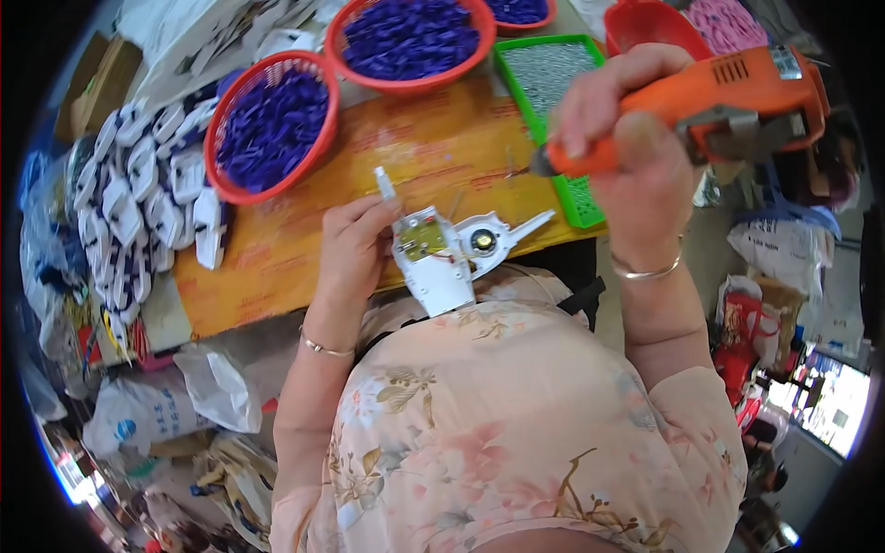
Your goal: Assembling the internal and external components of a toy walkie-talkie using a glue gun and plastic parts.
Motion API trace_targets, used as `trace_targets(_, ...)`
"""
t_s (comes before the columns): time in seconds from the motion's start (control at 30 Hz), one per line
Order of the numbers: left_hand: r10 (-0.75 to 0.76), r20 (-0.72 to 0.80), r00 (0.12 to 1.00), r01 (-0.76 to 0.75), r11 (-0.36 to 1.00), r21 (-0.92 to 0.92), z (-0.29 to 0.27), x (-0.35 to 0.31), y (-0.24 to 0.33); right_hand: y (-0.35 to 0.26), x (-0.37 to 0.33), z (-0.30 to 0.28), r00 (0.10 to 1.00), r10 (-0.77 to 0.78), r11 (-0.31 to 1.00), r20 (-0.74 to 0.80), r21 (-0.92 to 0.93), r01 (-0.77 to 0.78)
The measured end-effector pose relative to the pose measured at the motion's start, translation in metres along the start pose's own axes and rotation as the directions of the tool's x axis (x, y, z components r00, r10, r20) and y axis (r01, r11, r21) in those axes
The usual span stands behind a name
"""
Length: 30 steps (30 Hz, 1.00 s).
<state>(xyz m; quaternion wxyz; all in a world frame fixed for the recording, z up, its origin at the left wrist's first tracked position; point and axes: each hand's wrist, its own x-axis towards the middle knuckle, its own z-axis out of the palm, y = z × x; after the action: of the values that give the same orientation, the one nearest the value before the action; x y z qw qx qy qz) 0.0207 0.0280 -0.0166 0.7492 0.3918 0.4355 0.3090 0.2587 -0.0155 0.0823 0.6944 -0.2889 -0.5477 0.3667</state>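
My left hand (355, 244) is closed on the edge of a white plastic housing (438, 288) near the table's front edge. Inside that shell sits a green circuit board (419, 241) with thin wires. A second white shell (505, 241) lies against its right side, holding a round speaker-like part (482, 241), and the wires seem to join the two. Raised to the right, my right hand (636, 129) wraps round an orange power screwdriver (728, 92). Its dark tip points left, above the board and apart from the housing.
Red baskets (334, 120) of purple plastic parts stand at the back, beside a green tray (590, 46) of small metal pieces. White-and-purple assembled units (138, 184) are piled on the left. An orange-brown sheet (249, 286) covers the table. Bags (152, 415) lie below left.
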Motion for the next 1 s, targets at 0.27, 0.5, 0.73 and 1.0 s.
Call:
trace_targets(0.27, 0.044, -0.005, 0.999, -0.044, 0.984, -0.172, -0.002, 0.004, -0.014, 0.037, 0.004, 0.063, 0.973, 0.095, 0.977, 0.212, -0.209, -0.05)
trace_targets(0.5, 0.064, 0.037, 0.997, -0.055, 0.979, -0.198, -0.001, 0.008, -0.016, 0.046, -0.001, 0.071, 0.979, 0.135, 0.978, 0.156, -0.178, -0.106)
trace_targets(0.73, 0.057, 0.07, 0.996, -0.043, 0.98, -0.193, -0.006, 0.013, -0.022, 0.051, -0.003, 0.072, 0.984, 0.132, 0.987, 0.12, -0.112, -0.119)
trace_targets(1.0, 0.055, 0.045, 0.997, -0.045, 0.981, -0.188, -0.001, 0.009, -0.016, 0.054, -0.002, 0.069, 0.98, 0.146, 0.973, 0.137, -0.198, -0.117)
